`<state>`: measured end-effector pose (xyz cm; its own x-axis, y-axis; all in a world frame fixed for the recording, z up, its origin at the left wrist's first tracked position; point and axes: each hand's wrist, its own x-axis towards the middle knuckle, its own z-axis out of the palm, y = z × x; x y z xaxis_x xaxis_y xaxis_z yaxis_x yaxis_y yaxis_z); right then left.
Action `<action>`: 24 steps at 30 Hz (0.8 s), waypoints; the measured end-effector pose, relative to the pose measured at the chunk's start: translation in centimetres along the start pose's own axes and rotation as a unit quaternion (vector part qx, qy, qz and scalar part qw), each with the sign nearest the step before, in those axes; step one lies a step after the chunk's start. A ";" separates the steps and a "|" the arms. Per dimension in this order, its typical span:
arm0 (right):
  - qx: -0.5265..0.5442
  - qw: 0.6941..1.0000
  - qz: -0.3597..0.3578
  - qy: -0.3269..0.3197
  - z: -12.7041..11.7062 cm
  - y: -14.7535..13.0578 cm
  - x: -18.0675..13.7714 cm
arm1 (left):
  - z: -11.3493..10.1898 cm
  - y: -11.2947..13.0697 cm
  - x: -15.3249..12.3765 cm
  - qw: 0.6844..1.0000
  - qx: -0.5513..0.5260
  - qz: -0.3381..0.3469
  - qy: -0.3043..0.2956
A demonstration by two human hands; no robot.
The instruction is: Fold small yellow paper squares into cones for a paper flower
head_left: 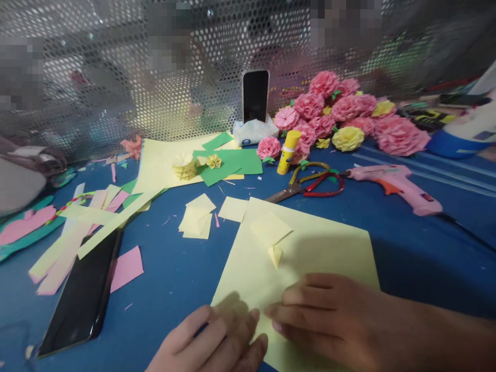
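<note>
A large pale yellow sheet of paper point(329, 227) lies on the blue table in front of me. My left hand point(213, 338) is over its lower left edge, fingers bent and closed. Facing it, my right hand point(325, 315) rests above the sheet with its fingers pressed together. The fingertips of both hands nearly meet; whatever is between them, if anything, is hidden. Just beyond my right hand, a small folded yellow paper piece point(275, 255) touches a yellow paper square point(271, 230) on the sheet.
Yellow squares point(197, 219), scissors point(287, 192), a glue stick point(287, 155) and a pink glue gun point(403, 186) lie or stand beyond. Pink paper flowers point(325, 111) are piled behind. A dark phone point(85, 289) and paper strips point(65, 253) lie left; another phone point(256, 95) stands upright at the back.
</note>
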<state>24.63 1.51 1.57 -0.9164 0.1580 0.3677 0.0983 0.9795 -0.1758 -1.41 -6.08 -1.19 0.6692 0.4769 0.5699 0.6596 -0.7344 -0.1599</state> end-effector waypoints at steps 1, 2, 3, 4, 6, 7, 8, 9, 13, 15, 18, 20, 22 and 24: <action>-0.002 1.000 0.002 0.002 0.0 0.0 0.0 | -0.1 0.1 0.2 1.000 0.005 0.002 -0.008; -0.002 1.000 0.001 0.002 0.0 -0.1 0.1 | -0.2 0.1 0.3 1.000 0.006 0.004 -0.016; -0.003 1.000 0.001 0.003 0.0 -0.1 0.1 | -0.3 0.2 0.5 1.000 0.005 0.004 -0.026; -0.003 1.000 0.000 0.000 -0.1 -0.1 0.1 | -0.4 0.2 0.6 0.999 0.001 0.003 -0.034; -0.003 1.000 0.005 -0.003 -0.2 -0.1 0.1 | -0.4 0.2 0.8 0.999 -0.014 -0.010 -0.032; -0.004 1.000 0.009 -0.004 -0.3 -0.2 0.1 | -0.4 0.2 1.0 0.999 -0.023 -0.018 -0.027; -0.004 1.000 0.016 -0.006 -0.3 -0.2 0.1 | -0.4 0.2 1.2 0.999 -0.033 -0.025 -0.020; -0.005 1.000 0.023 -0.009 -0.4 -0.2 0.1 | -0.3 0.3 1.4 0.999 -0.043 -0.029 -0.014; -0.021 0.999 0.035 -0.012 -0.3 -0.2 -0.1 | 0.5 0.6 1.9 0.992 -0.081 -0.101 0.006; -0.025 0.999 0.035 -0.011 -0.2 -0.1 0.1 | 0.9 0.8 1.9 0.985 -0.104 -0.137 -0.009; -0.019 0.999 0.027 -0.019 0.2 0.0 0.6 | 0.9 0.9 2.0 0.983 -0.113 -0.147 0.016; -0.016 0.999 0.017 -0.031 0.4 0.1 1.3 | 0.5 0.7 2.3 0.988 -0.098 -0.116 0.029; -0.017 0.999 0.005 -0.046 0.7 0.1 2.1 | -0.1 0.3 2.6 0.994 -0.087 -0.070 -0.002; -0.023 0.998 -0.003 -0.060 0.9 0.0 2.7 | -0.7 -0.1 2.9 0.995 -0.081 -0.048 -0.017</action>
<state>21.82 1.86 1.78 -0.9565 0.1384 0.2567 0.1074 0.9855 -0.1312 0.24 -5.00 1.06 0.6178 0.5631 0.5489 0.6595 -0.7512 0.0284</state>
